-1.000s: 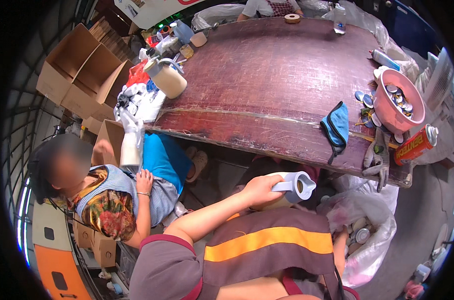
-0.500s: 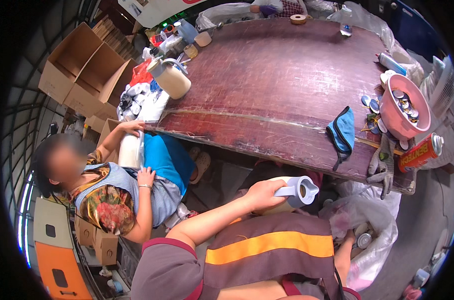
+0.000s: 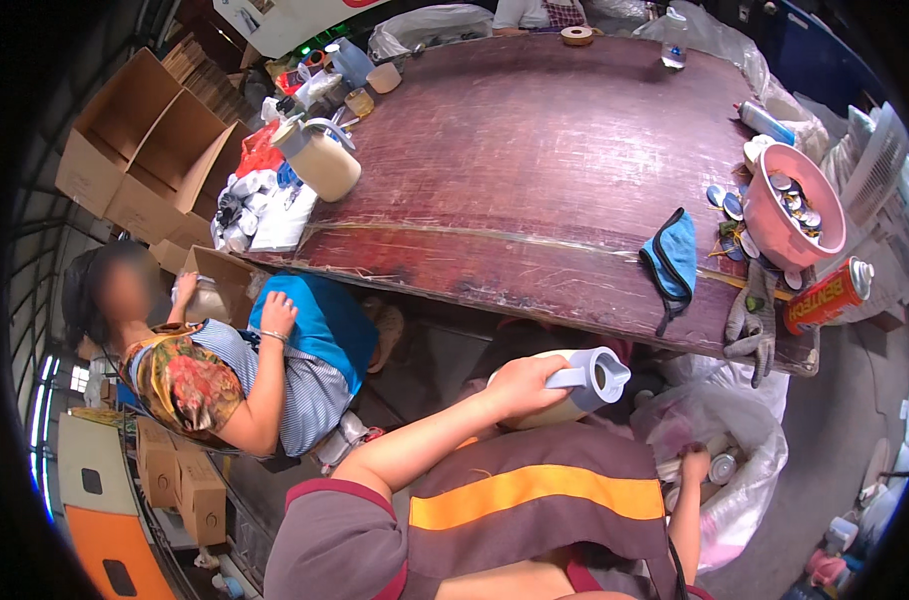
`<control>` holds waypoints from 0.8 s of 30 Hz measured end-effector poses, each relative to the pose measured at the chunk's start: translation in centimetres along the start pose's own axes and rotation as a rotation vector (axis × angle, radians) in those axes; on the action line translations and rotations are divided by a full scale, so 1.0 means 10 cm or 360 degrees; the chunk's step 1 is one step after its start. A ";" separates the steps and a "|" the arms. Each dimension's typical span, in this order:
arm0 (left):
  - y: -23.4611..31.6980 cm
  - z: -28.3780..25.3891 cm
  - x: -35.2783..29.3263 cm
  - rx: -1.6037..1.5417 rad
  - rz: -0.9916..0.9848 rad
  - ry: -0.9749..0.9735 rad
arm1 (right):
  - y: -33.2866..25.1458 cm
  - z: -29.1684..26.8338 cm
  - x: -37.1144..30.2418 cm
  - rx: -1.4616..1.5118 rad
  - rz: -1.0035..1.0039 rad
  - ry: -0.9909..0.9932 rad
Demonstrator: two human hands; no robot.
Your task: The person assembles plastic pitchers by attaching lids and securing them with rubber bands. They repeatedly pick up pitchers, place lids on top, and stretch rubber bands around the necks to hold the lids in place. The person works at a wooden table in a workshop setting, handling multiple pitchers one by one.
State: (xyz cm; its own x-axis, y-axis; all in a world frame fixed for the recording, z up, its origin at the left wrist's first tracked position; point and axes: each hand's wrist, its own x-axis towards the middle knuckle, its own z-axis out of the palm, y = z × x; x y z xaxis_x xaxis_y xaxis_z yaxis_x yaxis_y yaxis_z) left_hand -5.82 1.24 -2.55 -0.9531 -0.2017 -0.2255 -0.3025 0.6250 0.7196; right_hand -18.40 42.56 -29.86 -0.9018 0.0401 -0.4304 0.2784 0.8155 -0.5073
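My left hand (image 3: 529, 388) is closed around the grey-blue handle of a cream jug (image 3: 584, 385), whose body lies tilted above my lap. The jug's mouth and spout face right, with no lid on it. Lower right, a clear plastic bag (image 3: 759, 440) stands open beside me with several round white and metallic parts (image 3: 722, 468) in it. My right hand (image 3: 692, 464) reaches into this bag, its fingers curled among the parts; what they hold is too small to make out.
On the dark red table (image 3: 514, 150) lie a blue cloth (image 3: 674, 257), a grey glove (image 3: 749, 325) and a pink basin (image 3: 771, 205) of round lids. Beside them is a red can (image 3: 827, 297). Another cream jug (image 3: 319, 162) stands at left, near a seated co-worker (image 3: 294, 385).
My right hand has risen a little within the bag and shows more. The co-worker has drawn a jug away from the table edge, back toward the carton. The view has shifted slightly.
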 end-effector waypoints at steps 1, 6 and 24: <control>-0.03 0.00 0.00 0.0017 0.0006 0.0015 | -0.11 -0.01 -0.04 0.0116 -0.0092 -0.0094; -0.16 0.06 -0.06 0.0018 0.0035 0.0065 | -1.55 -0.49 -0.72 0.1756 -0.0297 -0.0590; -0.42 0.00 -0.30 -0.0143 0.0202 0.0356 | -3.04 -0.08 -1.19 0.0940 -0.0858 -0.0339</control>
State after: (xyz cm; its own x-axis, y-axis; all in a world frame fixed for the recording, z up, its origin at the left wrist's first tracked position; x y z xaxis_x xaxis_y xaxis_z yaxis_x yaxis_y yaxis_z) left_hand -1.69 -0.73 -4.89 -0.9559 -0.2935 0.0138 -0.1694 0.5888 0.7903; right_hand -16.40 17.75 -8.79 -0.8960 -0.4282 -0.1178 0.0071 0.2516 -0.9678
